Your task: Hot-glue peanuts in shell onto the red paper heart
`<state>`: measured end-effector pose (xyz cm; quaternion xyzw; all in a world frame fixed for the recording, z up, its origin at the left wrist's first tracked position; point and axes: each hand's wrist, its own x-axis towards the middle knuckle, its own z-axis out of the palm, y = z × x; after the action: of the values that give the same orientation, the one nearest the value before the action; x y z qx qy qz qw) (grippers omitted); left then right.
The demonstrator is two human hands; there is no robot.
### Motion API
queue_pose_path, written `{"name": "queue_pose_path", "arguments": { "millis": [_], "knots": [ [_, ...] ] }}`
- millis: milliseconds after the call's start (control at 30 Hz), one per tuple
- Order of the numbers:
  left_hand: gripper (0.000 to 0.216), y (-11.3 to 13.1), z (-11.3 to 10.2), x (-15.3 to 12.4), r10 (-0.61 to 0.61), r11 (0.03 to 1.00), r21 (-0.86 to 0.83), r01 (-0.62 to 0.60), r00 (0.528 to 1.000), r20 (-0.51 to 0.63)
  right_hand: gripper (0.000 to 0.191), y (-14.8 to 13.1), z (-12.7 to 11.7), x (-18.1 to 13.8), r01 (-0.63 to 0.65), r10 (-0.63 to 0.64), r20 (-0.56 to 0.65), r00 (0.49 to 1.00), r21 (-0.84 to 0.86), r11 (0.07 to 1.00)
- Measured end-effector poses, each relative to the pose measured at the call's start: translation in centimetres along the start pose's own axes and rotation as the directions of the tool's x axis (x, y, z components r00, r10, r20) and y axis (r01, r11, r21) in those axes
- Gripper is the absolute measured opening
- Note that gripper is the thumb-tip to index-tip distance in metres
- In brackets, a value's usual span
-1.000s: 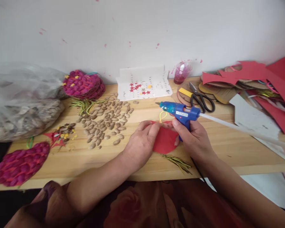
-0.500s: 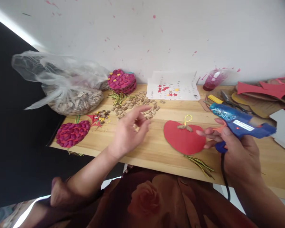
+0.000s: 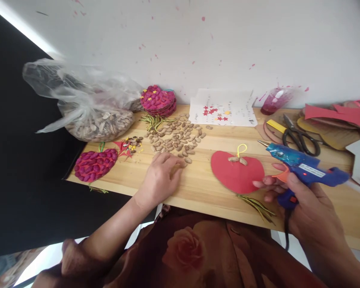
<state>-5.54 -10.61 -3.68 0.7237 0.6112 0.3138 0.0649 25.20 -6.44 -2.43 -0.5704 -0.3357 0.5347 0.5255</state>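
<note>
My right hand (image 3: pixel 306 196) is wrapped around the grip of a blue glue gun (image 3: pixel 307 168), with fingers by its orange trigger. Its nozzle points up and left, and a small red light glows on its side. Just left of that hand lies a red heart-shaped cutout (image 3: pixel 237 176) with a yellow loop, two peanuts (image 3: pixel 237 160) near its top and a string tassel (image 3: pixel 256 207) below. My left hand (image 3: pixel 162 176) rests at the near edge of loose peanuts (image 3: pixel 180 138). Its fingers are bent, with the thumb apart from them; the fingertips are partly hidden.
A plastic bag of shells (image 3: pixel 100 122) stands at the left. Near it are a purple-studded ornament (image 3: pixel 96 164) and a stack of similar ones (image 3: pixel 157 100). Paper with small stars (image 3: pixel 222 102), a cup of red liquid (image 3: pixel 271 106) and scissors (image 3: pixel 300 136) lie towards the wall.
My left hand has come down from above the table to the near edge of the peanuts. My right hand, still holding the glue gun, has shifted slightly, and the scissors show more fully.
</note>
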Motion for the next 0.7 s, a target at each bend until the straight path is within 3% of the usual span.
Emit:
{"name": "queue_pose_path", "arguments": {
  "millis": [133,400,533,700],
  "knots": [
    [0.01,-0.4,0.8,0.7,0.052,0.998,0.036,-0.053,0.998,0.024,0.047,0.4,-0.4,0.0,0.005,-0.005,-0.005,1.0,0.019,1.0],
    [0.036,-0.7,0.7,1.2,0.092,0.996,-0.023,-0.091,0.995,0.047,0.047,0.4,-0.3,-0.1,-0.01,0.01,0.009,1.0,0.017,1.0],
    [0.03,-0.3,0.8,1.5,0.088,0.996,-0.015,-0.089,0.996,-0.014,0.045,0.4,-0.4,0.0,-0.021,0.021,0.008,1.0,0.016,1.0],
    [0.032,0.1,1.2,1.5,0.088,0.993,-0.078,-0.084,0.995,0.05,0.042,0.4,-0.3,0.1,-0.017,0.017,0.0,1.0,0.02,1.0]
  ]
}}
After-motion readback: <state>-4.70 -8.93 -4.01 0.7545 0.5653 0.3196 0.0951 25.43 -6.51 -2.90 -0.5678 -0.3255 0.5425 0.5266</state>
